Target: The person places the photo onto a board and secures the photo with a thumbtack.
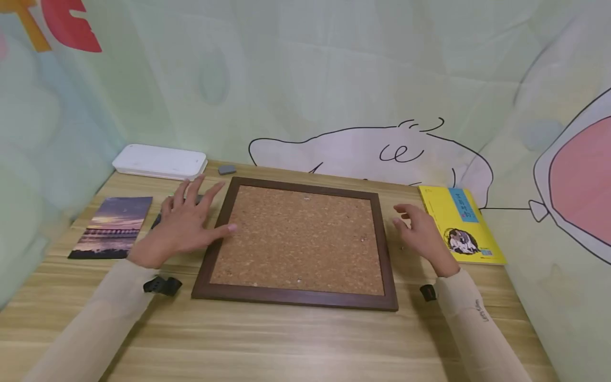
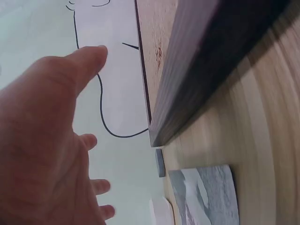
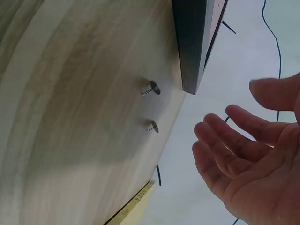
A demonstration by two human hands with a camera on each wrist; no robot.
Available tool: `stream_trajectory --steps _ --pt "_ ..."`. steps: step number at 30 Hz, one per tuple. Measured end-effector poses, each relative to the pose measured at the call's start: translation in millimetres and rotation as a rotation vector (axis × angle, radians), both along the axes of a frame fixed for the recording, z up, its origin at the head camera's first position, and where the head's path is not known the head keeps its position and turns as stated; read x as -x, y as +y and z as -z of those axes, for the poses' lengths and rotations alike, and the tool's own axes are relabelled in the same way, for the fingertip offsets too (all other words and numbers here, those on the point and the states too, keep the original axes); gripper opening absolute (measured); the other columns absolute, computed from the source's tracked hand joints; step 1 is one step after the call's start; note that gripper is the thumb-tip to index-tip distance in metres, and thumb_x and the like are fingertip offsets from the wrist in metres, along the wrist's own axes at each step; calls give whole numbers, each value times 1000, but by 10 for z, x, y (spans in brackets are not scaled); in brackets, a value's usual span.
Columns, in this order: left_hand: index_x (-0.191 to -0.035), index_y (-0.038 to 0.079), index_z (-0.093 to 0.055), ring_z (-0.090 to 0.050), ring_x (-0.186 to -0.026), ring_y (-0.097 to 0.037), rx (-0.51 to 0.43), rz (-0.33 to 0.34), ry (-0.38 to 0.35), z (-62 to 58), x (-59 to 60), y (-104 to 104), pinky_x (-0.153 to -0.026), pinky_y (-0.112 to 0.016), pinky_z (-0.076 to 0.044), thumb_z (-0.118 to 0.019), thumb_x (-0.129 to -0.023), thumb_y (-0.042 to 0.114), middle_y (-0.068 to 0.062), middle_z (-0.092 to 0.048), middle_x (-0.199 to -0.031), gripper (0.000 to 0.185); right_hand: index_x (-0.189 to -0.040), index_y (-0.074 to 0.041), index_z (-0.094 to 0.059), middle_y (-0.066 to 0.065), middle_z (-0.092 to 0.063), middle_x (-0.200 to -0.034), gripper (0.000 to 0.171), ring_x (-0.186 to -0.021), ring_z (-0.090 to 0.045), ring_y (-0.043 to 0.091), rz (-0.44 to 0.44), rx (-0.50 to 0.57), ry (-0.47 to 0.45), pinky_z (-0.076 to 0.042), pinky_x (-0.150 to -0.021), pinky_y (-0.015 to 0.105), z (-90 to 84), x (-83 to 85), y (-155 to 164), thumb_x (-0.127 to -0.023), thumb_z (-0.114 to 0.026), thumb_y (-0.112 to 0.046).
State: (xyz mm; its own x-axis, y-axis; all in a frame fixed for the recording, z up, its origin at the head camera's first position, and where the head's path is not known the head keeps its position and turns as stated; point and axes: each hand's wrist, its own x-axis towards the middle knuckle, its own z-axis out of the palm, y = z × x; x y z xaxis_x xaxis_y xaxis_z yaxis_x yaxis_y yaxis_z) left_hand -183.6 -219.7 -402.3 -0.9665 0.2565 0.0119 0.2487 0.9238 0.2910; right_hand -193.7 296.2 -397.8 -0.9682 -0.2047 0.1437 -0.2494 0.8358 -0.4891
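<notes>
A cork board point(image 1: 296, 239) in a dark brown frame lies flat on the table. My left hand point(image 1: 183, 223) hovers at its left side, fingers spread, the thumb over the frame's left edge; it holds nothing. On the board's other side, my right hand point(image 1: 420, 233) hangs above the table with loosely bent fingers and nothing in them. Below it, two thumbtacks point(image 3: 152, 87) lie point up or tilted on the wood in the right wrist view. Small shiny specks, perhaps tacks, dot the cork. A dark picture card point(image 2: 206, 194) lies partly hidden beneath my left hand.
A sunset photo point(image 1: 114, 225) lies at the left. Behind it stands a white case point(image 1: 159, 161), with a small grey block point(image 1: 227, 170) beside it. A yellow book point(image 1: 460, 225) lies at the right. A printed cloth backdrop point(image 1: 305, 79) borders the table's rear and sides.
</notes>
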Motion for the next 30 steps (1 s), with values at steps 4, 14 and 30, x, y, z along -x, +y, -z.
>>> stream_trajectory --steps 4,14,30 --pt "-163 27 -7 -1 -146 -57 -27 -1 -17 -14 -30 -49 -100 -81 -13 -56 -87 73 -23 4 -166 102 -137 6 -52 28 -57 -135 41 -119 -57 45 9 -12 -46 -47 -97 59 8 7 22 -102 -56 -15" --pt "-162 21 -11 -7 -143 -62 -52 -19 -39 15 -12 -162 -98 -82 -16 -56 -89 70 -27 -5 -164 99 -139 5 -51 27 -56 -137 42 -122 -55 43 54 -28 -108 -46 -99 58 -23 10 46 -104 -53 -17" --pt "-161 14 -17 -18 -137 -65 -35 -59 -21 110 -27 -295 -96 -82 -23 -57 -91 67 -36 -18 -156 96 -134 3 -56 25 -60 -132 37 -117 -59 40 65 -18 -128 -49 -95 56 67 40 92 -103 -52 -17"
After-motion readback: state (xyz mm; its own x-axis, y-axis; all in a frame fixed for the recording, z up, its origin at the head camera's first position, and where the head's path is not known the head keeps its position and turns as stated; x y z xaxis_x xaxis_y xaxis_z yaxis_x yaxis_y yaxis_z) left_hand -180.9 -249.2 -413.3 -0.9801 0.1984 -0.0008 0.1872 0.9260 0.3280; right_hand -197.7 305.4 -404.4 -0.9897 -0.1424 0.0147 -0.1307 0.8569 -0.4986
